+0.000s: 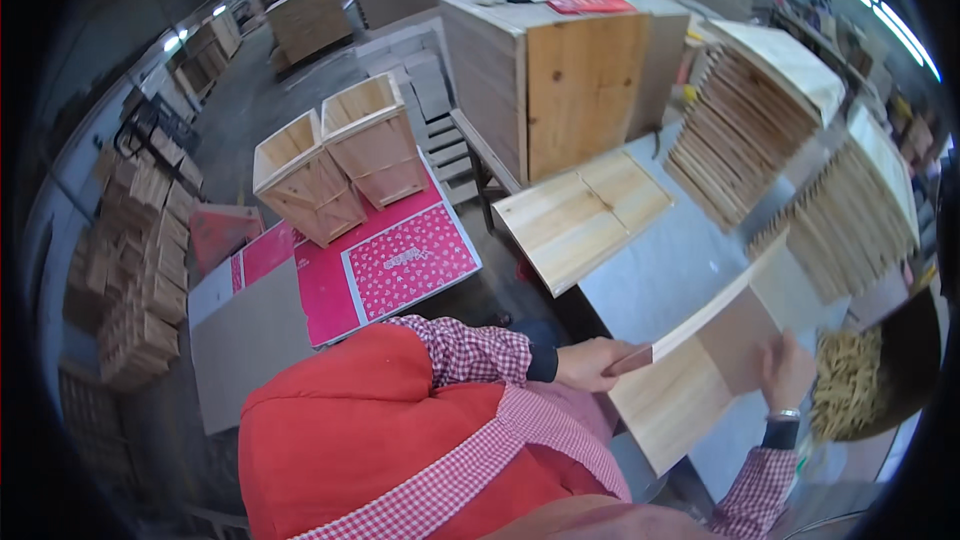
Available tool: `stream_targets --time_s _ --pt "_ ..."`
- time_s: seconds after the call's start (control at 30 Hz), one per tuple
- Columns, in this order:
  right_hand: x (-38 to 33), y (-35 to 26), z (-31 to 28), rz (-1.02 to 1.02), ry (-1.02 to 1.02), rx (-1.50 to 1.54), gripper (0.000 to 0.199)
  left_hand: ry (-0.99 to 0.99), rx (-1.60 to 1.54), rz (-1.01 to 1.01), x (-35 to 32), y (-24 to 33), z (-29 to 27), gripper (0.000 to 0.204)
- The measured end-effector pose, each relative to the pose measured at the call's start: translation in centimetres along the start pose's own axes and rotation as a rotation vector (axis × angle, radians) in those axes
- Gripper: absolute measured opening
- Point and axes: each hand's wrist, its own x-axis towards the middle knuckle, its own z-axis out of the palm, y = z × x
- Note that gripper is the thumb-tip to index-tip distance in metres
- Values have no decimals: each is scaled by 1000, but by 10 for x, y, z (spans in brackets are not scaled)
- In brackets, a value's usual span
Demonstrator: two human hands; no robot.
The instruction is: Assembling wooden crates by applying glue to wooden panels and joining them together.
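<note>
The wooden box (670, 412), a pale, open-sided piece of joined panels, lies between the two grips, tilted, its light panel dropping toward the person and one long edge slanting up and away. The left grip (588, 364) is closed on its left edge, thumb and fingers pinching the wood; the right grip (788, 370) is curled against the darker panel at its right, though blur there makes it hard to tell whether it clasps an edge or merely presses. What could go wrong, I judge, is the joint between panels twisting or opening if the two grips push unevenly, or the near corner slipping down if the left pinch loosens, since it seems to overhang the tabletop (655, 285). A backward swing of the right grip might also knock the bowl (917, 360) of tan pieces (846, 385) just to its right. Beyond the grips stand a nearer panel stack (850, 215) and a farther panel stack (740, 130); ahead of the left grip lies a flat slatted panel (585, 215). Well off to its left, two tapered boxes (385, 145) stand on a pink board (410, 265).
</note>
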Motion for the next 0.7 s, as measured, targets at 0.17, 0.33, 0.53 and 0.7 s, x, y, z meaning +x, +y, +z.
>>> stream_targets --time_s 0.17,0.33,0.53,0.7 --pt "-16 3 -4 59 -11 114 29 20 -37 153 8 1 9 12" --pt "39 -11 -23 59 -151 212 44 -107 196 -118 6 5 -18 17" --pt "100 38 -55 363 211 825 50 -165 -130 -237 -21 -25 -26 56" --pt "189 46 -55 523 601 503 32 -46 -41 -274 -44 -17 -43 74"
